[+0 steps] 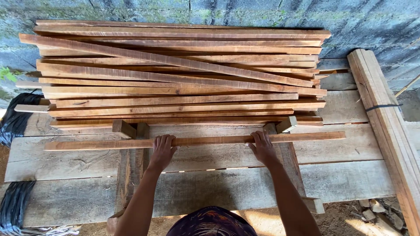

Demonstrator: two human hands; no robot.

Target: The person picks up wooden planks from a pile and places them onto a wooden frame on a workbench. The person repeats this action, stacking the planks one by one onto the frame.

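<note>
A long thin reddish wooden strip [210, 140] lies crosswise on two wooden cross supports [131, 166] above a bench of grey planks. My left hand [162, 150] grips the strip left of its middle, fingers curled over its top edge. My right hand [262, 146] holds the same strip to the right of its middle, near the right support [291, 164]. Just behind the strip, a big stack of similar wooden strips [175, 74] lies piled lengthwise, a few of them skewed diagonally.
Weathered grey planks [341, 179] form the bench top. A thick timber beam [385, 118] with a black band lies along the right side. A mossy block wall [262, 13] stands behind. Black bundled material [15, 203] sits at the left; dirt and stones [376, 214] lie lower right.
</note>
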